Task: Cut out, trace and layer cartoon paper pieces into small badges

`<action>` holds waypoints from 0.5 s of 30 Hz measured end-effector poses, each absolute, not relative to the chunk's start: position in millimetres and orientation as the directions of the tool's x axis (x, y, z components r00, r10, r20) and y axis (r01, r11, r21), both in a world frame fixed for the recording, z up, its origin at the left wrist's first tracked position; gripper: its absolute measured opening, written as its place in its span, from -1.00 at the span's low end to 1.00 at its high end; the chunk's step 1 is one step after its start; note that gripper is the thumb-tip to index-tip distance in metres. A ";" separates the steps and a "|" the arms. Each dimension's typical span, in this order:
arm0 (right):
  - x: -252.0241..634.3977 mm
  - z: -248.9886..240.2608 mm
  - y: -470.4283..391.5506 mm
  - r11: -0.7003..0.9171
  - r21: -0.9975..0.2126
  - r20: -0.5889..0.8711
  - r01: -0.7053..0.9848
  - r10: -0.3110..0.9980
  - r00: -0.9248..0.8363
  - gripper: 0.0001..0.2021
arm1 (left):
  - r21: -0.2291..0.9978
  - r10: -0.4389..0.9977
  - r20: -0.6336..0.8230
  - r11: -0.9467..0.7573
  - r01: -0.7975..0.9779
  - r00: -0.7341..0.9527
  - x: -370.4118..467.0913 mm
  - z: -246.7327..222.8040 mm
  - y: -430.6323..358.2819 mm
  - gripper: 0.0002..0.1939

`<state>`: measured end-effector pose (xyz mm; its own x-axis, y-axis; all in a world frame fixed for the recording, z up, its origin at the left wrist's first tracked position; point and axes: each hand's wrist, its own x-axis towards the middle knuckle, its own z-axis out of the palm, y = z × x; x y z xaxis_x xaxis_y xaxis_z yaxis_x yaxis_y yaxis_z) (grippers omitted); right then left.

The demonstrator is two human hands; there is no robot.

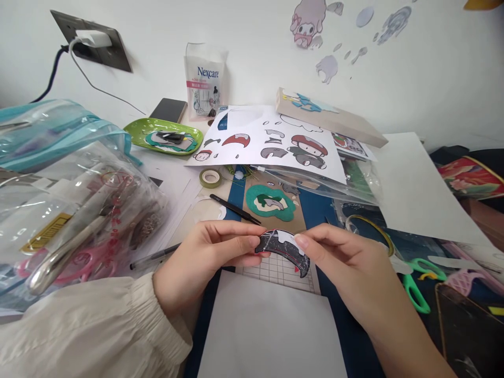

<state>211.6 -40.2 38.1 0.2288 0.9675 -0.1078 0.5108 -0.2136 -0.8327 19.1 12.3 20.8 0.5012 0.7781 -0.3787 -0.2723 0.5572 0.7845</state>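
Between both hands is a curved, crescent-shaped cutout (281,247), dark speckled grey with a white patch on its upper right. My left hand (220,249) pinches its left end between thumb and fingers. Thumb and fingers of my right hand (334,257) close on its right side, by the white patch. Below the cutout lie a gridded sheet (275,275) and a blank white sheet of paper (271,325). Black tweezers (236,208) rest just beyond my left hand. Past the cutout sits a green felt-like shape (255,197) with small grey and cream pieces on it.
A printed sheet of cartoon parts (244,157) lies at the back, near a green tray (134,131) and a tape roll (210,178). Clear bags of tools (90,210) crowd the left. Green-handled scissors (417,294) lie right. A Nexcare packet (207,84) leans on the wall.
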 end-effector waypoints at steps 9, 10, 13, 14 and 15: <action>209.0 36.4 -38.3 -0.306 -0.886 -0.221 0.349 0.940 0.261 -0.76 | 0.779 0.779 -0.407 0.569 -0.263 0.478 19.3 19.5 13.4 -0.90; 209.6 35.3 -37.7 -0.305 -0.891 -0.223 0.337 0.939 0.260 -0.76 | 0.777 0.778 -0.411 0.572 -0.263 0.476 19.2 19.6 13.3 -0.90; 212.7 31.6 -35.7 -0.314 -0.900 -0.249 0.302 0.940 0.234 -0.74 | 0.770 0.773 -0.403 0.576 -0.276 0.489 19.2 20.0 12.8 -0.91; 213.9 30.6 -35.1 -0.319 -0.903 -0.262 0.288 0.940 0.219 -0.74 | 0.769 0.772 -0.396 0.575 -0.279 0.498 19.2 20.0 12.7 -0.91; 214.9 29.8 -34.7 -0.325 -0.906 -0.275 0.272 0.939 0.204 -0.73 | 0.769 0.772 -0.390 0.573 -0.283 0.502 19.1 20.0 12.6 -0.90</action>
<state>214.9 -34.7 29.8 0.2039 0.9395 -0.2754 0.2724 -0.3246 -0.9058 19.1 12.6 20.0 0.5022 0.7717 -0.3904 -0.2827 0.5731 0.7692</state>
